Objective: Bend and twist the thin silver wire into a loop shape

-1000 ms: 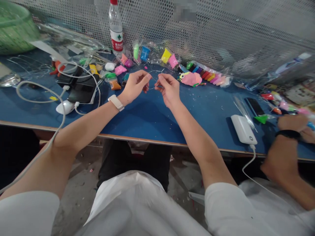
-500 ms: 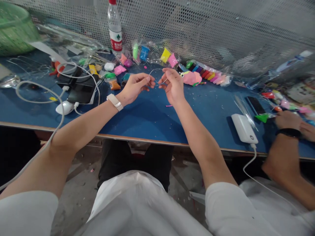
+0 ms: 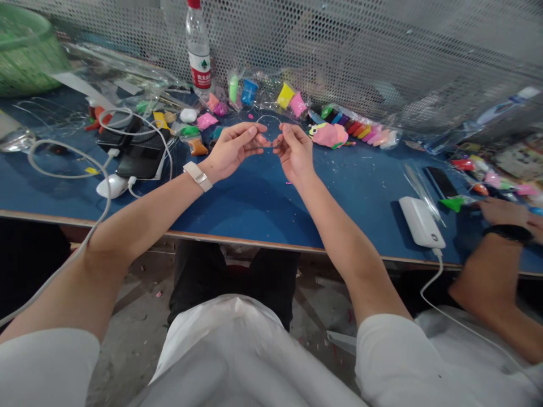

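Note:
Both my hands are raised over the blue table [image 3: 254, 198], close together, pinching a thin bent wire [image 3: 268, 118] that arcs between and above the fingertips. My left hand [image 3: 235, 148], with a white band on its wrist, grips the wire's left end with thumb and fingers pressed together. My right hand [image 3: 294, 151] pinches the right end the same way. A tiny pink scrap [image 3: 289, 182] lies on the table just below my right hand.
Packets of coloured clay [image 3: 285, 96], a pink clay figure [image 3: 330, 135] and a water bottle [image 3: 198, 48] line the mesh wall. Phones and white cables [image 3: 139, 152] lie left, a white power bank [image 3: 421, 221] right. Another person's arm [image 3: 496, 265] rests at the far right.
My hands have drawn a little closer together and shifted slightly, turning the wire between the fingertips. The other person's hand at the right has moved further right.

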`<state>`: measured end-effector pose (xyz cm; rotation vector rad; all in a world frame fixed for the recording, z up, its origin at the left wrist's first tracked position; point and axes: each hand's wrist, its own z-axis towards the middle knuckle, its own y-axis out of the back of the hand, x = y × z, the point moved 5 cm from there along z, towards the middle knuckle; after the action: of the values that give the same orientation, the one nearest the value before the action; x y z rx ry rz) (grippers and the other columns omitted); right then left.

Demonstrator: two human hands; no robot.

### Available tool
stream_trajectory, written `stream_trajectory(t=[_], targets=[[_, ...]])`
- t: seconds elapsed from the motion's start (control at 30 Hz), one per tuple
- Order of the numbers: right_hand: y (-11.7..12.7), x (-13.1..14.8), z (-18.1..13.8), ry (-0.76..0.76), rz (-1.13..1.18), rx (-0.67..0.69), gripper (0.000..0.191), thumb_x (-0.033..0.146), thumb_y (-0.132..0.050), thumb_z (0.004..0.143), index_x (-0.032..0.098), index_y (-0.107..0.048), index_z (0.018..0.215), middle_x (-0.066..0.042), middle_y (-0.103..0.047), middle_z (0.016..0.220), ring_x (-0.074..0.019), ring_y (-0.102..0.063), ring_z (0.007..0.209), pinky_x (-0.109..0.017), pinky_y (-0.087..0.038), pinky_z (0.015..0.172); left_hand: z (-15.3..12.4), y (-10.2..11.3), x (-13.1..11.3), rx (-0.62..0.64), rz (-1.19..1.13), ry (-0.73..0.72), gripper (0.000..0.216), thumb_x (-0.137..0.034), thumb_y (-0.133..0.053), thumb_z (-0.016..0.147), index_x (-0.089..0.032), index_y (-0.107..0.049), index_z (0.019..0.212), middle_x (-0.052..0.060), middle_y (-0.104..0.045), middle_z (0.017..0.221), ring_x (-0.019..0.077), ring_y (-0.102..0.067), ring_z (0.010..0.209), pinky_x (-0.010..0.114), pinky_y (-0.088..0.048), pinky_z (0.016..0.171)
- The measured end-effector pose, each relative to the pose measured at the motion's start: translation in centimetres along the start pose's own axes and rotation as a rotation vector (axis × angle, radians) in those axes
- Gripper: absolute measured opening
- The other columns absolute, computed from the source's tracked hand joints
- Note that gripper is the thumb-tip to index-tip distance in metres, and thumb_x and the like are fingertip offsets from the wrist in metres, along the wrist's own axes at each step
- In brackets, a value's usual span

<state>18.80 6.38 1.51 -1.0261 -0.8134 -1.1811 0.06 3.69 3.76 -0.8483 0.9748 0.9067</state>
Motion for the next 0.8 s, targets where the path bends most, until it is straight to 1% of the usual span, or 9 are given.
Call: stream_trajectory(t=[0.13,0.3,0.37,0.47,0.57,0.63,0.7,0.8], targets=[[-0.6,-0.1,-0.5,-0.065,0.031,0.025,0.057,0.081,-0.09,0.078,0.032,-0.074,0.102,0.007,-0.07,0.079,-0.0104,-0.075,0.076,-0.023,-0.063,0.063,0.2,0.4,0.2,-0.01,0.002,-0.02,0.032,-0.056,-0.074,0.108,-0.025,-0.08,0.112,0.002,-0.082,0.095,0.0168,-0.084,0.094,0.028,-0.068,0.081],[-1.6,0.4,-1.3,-0.1,0.098,0.02,0.06,0.079,-0.097,0.069,0.031,-0.073,0.096,0.008,-0.07,0.077,-0.0104,-0.072,0.073,-0.022,-0.06,0.059,0.5,0.7,0.6,-0.005,0.008,-0.051,0.034,-0.059,-0.076,0.106,-0.027,-0.081,0.114,0.002,-0.081,0.094,0.0157,-0.082,0.086,0.027,-0.063,0.071],[-1.7,0.4,-1.4,-0.109,0.07,0.002,0.059,0.08,-0.096,0.07,0.031,-0.072,0.095,0.006,-0.071,0.079,-0.0114,-0.073,0.075,-0.023,-0.06,0.06,0.6,0.8,0.6,-0.021,0.036,-0.057,0.037,-0.062,-0.075,0.106,-0.027,-0.081,0.113,0.003,-0.081,0.092,0.0163,-0.081,0.085,0.027,-0.061,0.069],[-1.6,0.1,-1.3,-0.104,0.017,-0.017,0.06,0.083,-0.091,0.074,0.031,-0.071,0.099,0.005,-0.073,0.083,-0.0133,-0.075,0.08,-0.024,-0.061,0.062,0.6,0.7,0.4,-0.034,0.055,-0.056,0.04,-0.065,-0.074,0.105,-0.027,-0.08,0.114,0.003,-0.08,0.091,0.018,-0.082,0.087,0.029,-0.061,0.071],[-1.3,-0.4,-0.9,-0.075,-0.032,0.009,0.065,0.089,-0.084,0.078,0.032,-0.071,0.106,0.004,-0.073,0.089,-0.0147,-0.078,0.085,-0.026,-0.063,0.066,0.4,0.4,-0.1,-0.033,0.053,-0.061,0.04,-0.064,-0.073,0.106,-0.026,-0.081,0.115,0.003,-0.077,0.086,0.0195,-0.083,0.092,0.032,-0.064,0.08],[-1.2,-0.3,-0.7,-0.044,-0.071,0.036,0.066,0.091,-0.078,0.081,0.032,-0.071,0.109,0.003,-0.073,0.093,-0.0151,-0.078,0.087,-0.027,-0.064,0.067,0.3,0.1,-0.4,-0.026,0.049,-0.062,0.037,-0.06,-0.072,0.108,-0.025,-0.081,0.111,0.001,-0.073,0.081,0.0193,-0.082,0.092,0.033,-0.066,0.086],[-1.1,0.2,-0.7,-0.004,-0.095,0.047,0.065,0.091,-0.078,0.082,0.032,-0.072,0.109,0.002,-0.073,0.093,-0.015,-0.078,0.085,-0.028,-0.064,0.067,0.2,-0.2,-0.4,-0.003,0.043,-0.045,0.034,-0.056,-0.071,0.11,-0.023,-0.081,0.105,0.0,-0.069,0.075,0.0178,-0.081,0.087,0.033,-0.067,0.088],[-1.5,1.5,-1.1,0.043,-0.106,0.073,0.062,0.089,-0.082,0.08,0.031,-0.075,0.1,0.003,-0.07,0.086,-0.0141,-0.073,0.077,-0.029,-0.064,0.067,0.0,-0.6,-0.4,0.034,0.027,0.0,0.034,-0.053,-0.072,0.11,-0.022,-0.079,0.098,-0.001,-0.064,0.072,0.0142,-0.076,0.073,0.031,-0.066,0.082]])
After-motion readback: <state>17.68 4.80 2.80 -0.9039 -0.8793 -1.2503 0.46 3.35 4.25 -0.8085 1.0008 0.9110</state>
